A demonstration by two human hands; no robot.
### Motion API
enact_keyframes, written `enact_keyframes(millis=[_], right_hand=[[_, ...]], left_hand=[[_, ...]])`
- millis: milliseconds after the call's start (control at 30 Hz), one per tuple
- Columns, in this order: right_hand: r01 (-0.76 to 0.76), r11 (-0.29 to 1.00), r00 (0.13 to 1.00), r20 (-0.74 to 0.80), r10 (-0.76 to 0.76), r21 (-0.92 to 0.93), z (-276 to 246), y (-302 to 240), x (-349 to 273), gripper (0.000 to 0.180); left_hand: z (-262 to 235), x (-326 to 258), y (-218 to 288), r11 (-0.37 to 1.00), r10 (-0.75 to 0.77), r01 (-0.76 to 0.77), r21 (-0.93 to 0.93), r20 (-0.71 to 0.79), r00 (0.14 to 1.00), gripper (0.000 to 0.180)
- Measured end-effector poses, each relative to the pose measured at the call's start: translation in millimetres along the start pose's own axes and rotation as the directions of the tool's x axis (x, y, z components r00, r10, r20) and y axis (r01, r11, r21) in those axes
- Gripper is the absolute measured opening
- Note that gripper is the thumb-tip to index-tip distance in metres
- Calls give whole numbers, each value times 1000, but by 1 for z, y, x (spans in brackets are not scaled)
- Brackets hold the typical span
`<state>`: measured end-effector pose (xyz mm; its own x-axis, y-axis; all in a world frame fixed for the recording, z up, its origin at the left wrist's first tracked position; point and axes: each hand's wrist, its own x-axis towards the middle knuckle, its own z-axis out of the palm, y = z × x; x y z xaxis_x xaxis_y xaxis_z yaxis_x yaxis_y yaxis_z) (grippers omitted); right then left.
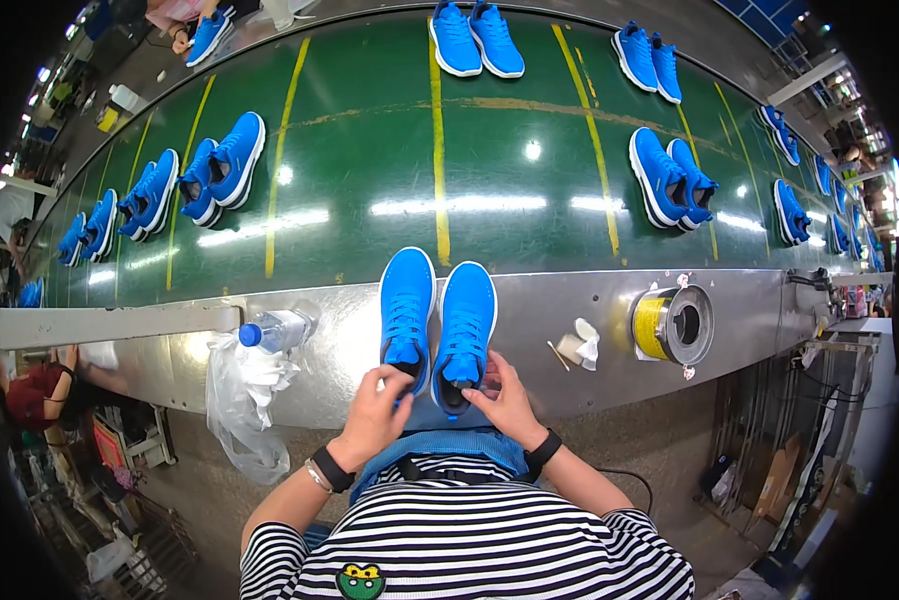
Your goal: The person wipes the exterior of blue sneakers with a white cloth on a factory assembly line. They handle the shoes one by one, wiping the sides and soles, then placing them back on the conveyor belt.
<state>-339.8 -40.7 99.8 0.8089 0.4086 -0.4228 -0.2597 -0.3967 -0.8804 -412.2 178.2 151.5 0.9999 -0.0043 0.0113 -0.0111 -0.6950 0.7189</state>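
Two blue sneakers with white soles stand side by side in front of me, toes pointing away, on the metal ledge [355, 310]. At the heel of the left sneaker [406, 305], the fingers of my left hand [375, 408] are curled round the collar, which they partly hide. My right hand [510, 405] grips the heel of the right sneaker [465, 315], thumb at the collar opening and fingers along the outer side. Both sneakers are laced, and the dark inside of the right one shows. Each of my wrists wears a black band.
Beyond the ledge runs a green conveyor belt [360, 150] with yellow lines and several pairs of blue sneakers. A capped bottle [280, 331] and plastic bag [240, 420] are left; a yellow-labelled metal spool [655, 325] and crumpled tissue [586, 345] right. A person's hand [181, 42] shows far left.
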Motion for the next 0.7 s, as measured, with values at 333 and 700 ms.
enact_keyframes(millis=[333,700], right_hand=[[91,976,983,-172,-57,195,23,16,26,65],[-202,840,977,162,138,503,-35,38,18,41]], left_hand=[[17,39,-52,614,-567,518,-596,124,814,49],[25,15,-83,221,-451,593,-774,458,766,41]])
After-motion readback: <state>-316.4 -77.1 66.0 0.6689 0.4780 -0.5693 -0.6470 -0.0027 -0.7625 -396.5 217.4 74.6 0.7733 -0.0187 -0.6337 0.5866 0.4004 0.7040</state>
